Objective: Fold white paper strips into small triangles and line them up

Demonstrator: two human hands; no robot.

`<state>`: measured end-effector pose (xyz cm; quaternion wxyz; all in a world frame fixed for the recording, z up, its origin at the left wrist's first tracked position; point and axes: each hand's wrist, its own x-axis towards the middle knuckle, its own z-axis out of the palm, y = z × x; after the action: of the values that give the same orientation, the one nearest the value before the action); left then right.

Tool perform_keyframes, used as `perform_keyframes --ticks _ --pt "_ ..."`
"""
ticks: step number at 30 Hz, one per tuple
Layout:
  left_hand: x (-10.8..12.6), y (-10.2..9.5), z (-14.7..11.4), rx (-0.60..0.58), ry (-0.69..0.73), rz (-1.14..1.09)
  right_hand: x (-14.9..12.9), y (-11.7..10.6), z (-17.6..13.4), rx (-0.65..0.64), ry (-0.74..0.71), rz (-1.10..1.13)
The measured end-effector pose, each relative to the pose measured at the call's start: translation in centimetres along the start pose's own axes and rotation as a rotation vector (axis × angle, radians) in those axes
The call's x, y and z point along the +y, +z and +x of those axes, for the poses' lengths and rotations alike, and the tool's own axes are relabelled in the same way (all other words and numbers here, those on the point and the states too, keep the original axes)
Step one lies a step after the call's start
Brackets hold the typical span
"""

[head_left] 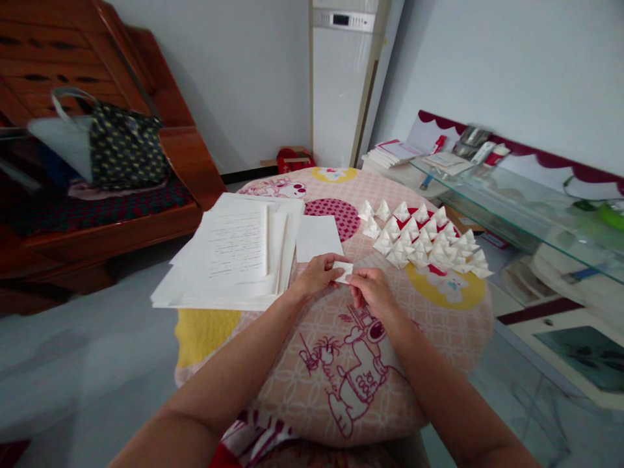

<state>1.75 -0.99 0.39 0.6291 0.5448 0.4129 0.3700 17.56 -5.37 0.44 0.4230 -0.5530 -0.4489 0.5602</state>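
small folded paper sits right between the two hands, up off the tablecloth. left hand has its left edge, thumb and fingers pinching it; right hand nips the right, near corner between thumb and fingertip, other fingers curled under. neither hand is nearer, both touch it. fingers hide part of it, so can't tell its long axis; what shows faces up, a bit slanted. from where i stand, blank sheet lies flat just beyond the left hand, nearer that one. written-on paper stack is farther left, beside the left forearm. rows of folded paper pieces stand off to the right and beyond, apart from the fingers, right hand nearer.
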Motion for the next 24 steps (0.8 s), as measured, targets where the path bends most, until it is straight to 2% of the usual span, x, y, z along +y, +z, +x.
perform_keyframes --ticks 5,10,15,18,24 --pt "-0.2 0.2 -0.1 -0.022 0.042 0.013 -0.2 0.0 0.0 -0.020 0.021 0.017" --pt "-0.5 0.1 0.2 0.037 0.094 0.137 -0.5 0.0 -0.2 -0.021 0.030 0.011" --pt "-0.8 -0.7 0.6 -0.012 0.023 0.199 -0.5 -0.4 -0.3 -0.082 0.177 -0.014" --pt "-0.7 -0.9 0.5 -0.012 0.034 0.302 -0.7 -0.6 -0.5 -0.112 0.244 -0.054" --pt "-0.2 -1.1 0.2 0.153 0.204 0.560 -1.0 -0.2 -0.8 -0.103 0.368 -0.020"
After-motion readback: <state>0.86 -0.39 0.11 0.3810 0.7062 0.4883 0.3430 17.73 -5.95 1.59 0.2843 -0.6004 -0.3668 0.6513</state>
